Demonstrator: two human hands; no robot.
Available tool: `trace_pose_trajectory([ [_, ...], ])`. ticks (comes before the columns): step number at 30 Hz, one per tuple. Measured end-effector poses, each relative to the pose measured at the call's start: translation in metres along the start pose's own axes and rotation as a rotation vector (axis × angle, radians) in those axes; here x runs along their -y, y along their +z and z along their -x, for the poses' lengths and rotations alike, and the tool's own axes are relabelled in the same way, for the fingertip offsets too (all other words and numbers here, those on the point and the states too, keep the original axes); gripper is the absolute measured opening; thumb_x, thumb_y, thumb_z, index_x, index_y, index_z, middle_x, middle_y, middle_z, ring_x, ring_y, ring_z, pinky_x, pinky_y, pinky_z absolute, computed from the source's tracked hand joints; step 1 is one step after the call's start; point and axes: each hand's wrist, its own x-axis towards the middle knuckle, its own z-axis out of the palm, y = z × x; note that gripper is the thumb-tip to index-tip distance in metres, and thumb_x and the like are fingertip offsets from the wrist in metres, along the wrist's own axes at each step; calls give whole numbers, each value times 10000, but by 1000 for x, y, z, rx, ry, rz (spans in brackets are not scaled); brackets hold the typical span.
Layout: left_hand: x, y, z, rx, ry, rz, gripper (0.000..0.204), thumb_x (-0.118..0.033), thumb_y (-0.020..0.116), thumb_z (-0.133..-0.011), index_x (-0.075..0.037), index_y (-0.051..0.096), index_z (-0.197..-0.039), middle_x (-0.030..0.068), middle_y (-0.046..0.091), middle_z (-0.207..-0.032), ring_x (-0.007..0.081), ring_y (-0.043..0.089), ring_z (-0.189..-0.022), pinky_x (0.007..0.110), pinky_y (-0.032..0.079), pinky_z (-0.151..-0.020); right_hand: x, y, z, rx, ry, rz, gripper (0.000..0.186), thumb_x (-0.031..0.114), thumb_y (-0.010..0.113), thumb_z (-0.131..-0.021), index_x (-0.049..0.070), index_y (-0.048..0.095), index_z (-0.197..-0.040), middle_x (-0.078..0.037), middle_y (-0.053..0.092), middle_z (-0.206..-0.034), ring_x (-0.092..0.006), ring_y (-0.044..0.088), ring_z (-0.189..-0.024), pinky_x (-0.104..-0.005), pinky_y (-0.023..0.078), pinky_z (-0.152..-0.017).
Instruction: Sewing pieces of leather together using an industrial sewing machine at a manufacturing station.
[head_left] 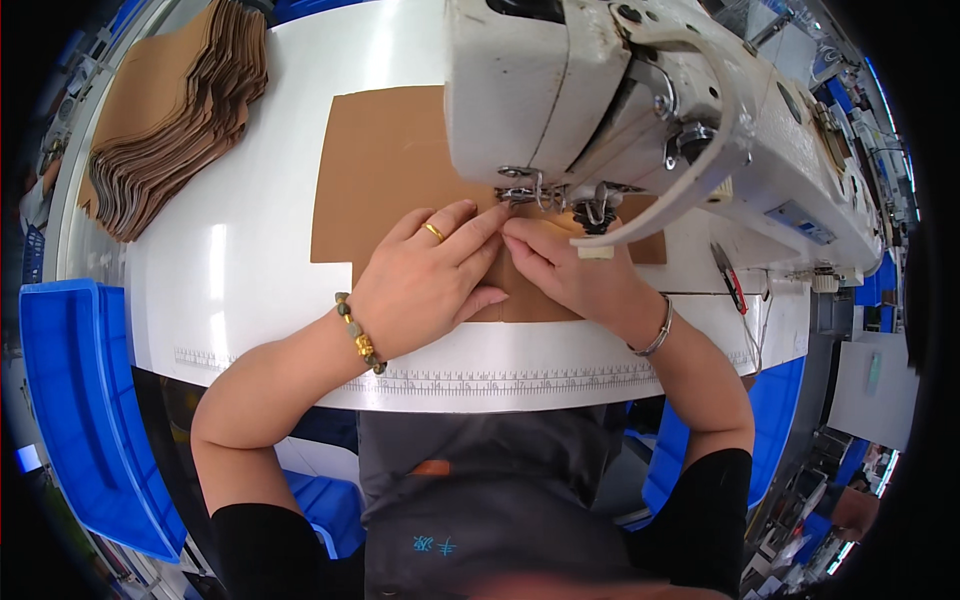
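A flat tan-brown sheet (385, 150), leather-like, lies on the white table under the head of a white sewing machine (590, 90). My left hand (430, 275) rests on the sheet with its fingers stretched out, the fingertips close to the needle area. A gold ring and a beaded bracelet are on that hand and wrist. My right hand (570, 265) is closed at the sheet just below the presser foot, its fingers bent together. Whatever is between those fingers is hidden. The machine's head covers part of the sheet.
A thick stack of brown pieces (170, 110) lies at the far left of the table. Red-handled thread snips (730, 280) lie to the right. A printed ruler (480, 383) runs along the near edge. A blue bin (85, 400) stands at the left.
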Motion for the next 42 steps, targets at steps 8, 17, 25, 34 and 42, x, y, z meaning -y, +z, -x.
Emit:
trace_pose_trajectory([
  [8,0,2,4,20,-58,-44,591,-420,680,-919,28,659,-1304,93,586,-1424,264,535,-1303,400,431,-1094,13,-24,7,173,10,224,287,229,770,-887,127,737,-1152,-14,735,-1124,-190,708,-867,-343,557,-681],
  [17,11,-6,6,-50,-205,-168,592,-384,740,-867,53,660,-1258,111,634,-1325,284,560,-1294,423,451,-1103,17,-20,13,289,32,244,412,243,764,-887,66,706,-1254,-58,683,-1320,-229,637,-1244,-378,538,-987],
  [25,6,-4,7,-74,-78,16,589,-416,725,-884,-22,643,-1313,98,594,-1421,278,520,-1362,472,426,-1132,17,-20,9,298,23,237,410,203,749,-896,29,691,-1264,-108,681,-1316,-278,636,-1244,-398,519,-984],
  [34,1,11,10,22,-160,-16,688,-488,691,-911,-30,574,-1411,96,507,-1537,286,444,-1451,480,410,-1156,10,-25,6,264,-122,372,392,262,743,-902,102,718,-1259,-38,727,-1175,-169,728,-1006,-301,559,-715],
  [42,0,10,8,21,-144,-23,761,-518,726,-858,-26,568,-1417,86,529,-1517,286,468,-1424,465,417,-1149,6,-18,8,72,-175,598,451,224,775,-875,146,706,-1314,47,607,-871,-105,614,-727,-265,527,-647],
])
